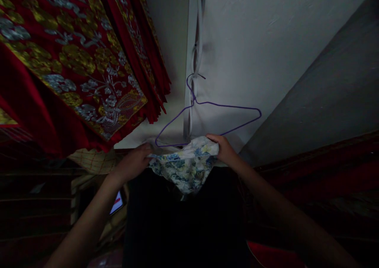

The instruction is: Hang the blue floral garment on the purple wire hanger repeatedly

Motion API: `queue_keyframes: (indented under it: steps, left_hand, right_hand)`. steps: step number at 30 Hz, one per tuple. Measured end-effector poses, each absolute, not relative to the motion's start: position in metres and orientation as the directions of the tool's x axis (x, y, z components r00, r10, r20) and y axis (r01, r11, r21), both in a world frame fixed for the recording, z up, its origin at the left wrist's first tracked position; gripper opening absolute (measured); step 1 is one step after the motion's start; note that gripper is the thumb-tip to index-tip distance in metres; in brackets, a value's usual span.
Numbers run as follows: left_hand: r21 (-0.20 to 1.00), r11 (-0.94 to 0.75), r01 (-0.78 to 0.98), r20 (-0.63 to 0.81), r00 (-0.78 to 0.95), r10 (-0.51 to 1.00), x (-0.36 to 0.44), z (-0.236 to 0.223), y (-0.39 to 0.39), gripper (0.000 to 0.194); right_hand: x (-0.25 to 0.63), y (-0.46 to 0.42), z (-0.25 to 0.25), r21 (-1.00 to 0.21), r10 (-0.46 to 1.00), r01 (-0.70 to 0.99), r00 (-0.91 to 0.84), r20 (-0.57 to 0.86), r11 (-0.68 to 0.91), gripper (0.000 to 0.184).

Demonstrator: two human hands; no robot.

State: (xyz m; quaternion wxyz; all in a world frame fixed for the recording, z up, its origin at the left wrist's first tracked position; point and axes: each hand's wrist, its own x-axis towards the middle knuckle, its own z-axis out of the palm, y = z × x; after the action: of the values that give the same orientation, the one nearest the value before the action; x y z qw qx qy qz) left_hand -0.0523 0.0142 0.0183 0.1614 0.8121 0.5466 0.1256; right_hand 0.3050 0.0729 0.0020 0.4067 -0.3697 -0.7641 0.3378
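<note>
A small white garment (189, 167) with a blue and yellow floral print is spread between both hands in front of me. It narrows downward to a point, like underpants. My left hand (134, 161) grips its left upper corner, with the fingers partly in shadow. At the right upper corner, my right hand (223, 149) holds the cloth, thumb on top. Just above is a purple wire hanger (231, 106), its hook at a white cord on the wall. The hanger's lower bar passes partly behind the cloth; whether the two touch I cannot tell.
Red cloths (89, 54) with gold and silver embroidery hang at the upper left. A pale wall (245, 34) stands ahead, with white cords (199, 31) running down it. At lower left, a lit phone screen (117, 202) lies near a wooden frame. The lower area is very dark.
</note>
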Motion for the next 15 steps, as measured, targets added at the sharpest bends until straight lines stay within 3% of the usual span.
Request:
queue_keyframes:
  steps: [2,4,8,11,12,15]
  left_hand:
    - [0.406,-0.454,0.793,0.242,0.386,0.890,-0.047,0.038,0.023,0.026]
    - [0.420,-0.512,0.749,0.371,0.374,0.850,-0.033,0.055,0.029,0.023]
    - [0.433,-0.623,0.651,0.475,0.422,0.772,0.007,0.073,0.041,0.019]
    - [0.504,-0.605,0.616,0.547,0.314,0.776,0.023,0.075,0.059,0.040]
    - [0.531,-0.587,0.611,0.547,0.282,0.788,0.023,0.075,0.065,0.043]
    - [0.535,-0.549,0.642,0.515,0.267,0.814,0.014,0.077,0.081,0.038]
  right_hand:
    - [0.308,0.067,0.011,-0.822,0.837,0.277,-0.404,0.370,0.497,0.023]
    - [0.308,0.063,0.017,-0.826,0.830,0.267,-0.423,0.362,0.496,0.024]
    - [0.299,0.051,0.022,-0.826,0.815,0.259,-0.461,0.350,0.501,0.020]
    - [0.296,0.041,0.027,-0.818,0.803,0.270,-0.492,0.336,0.508,0.012]
    - [0.298,0.039,0.029,-0.814,0.808,0.282,-0.484,0.337,0.508,0.016]
    - [0.319,0.035,0.036,-0.800,0.867,0.363,-0.340,0.363,0.478,0.059]
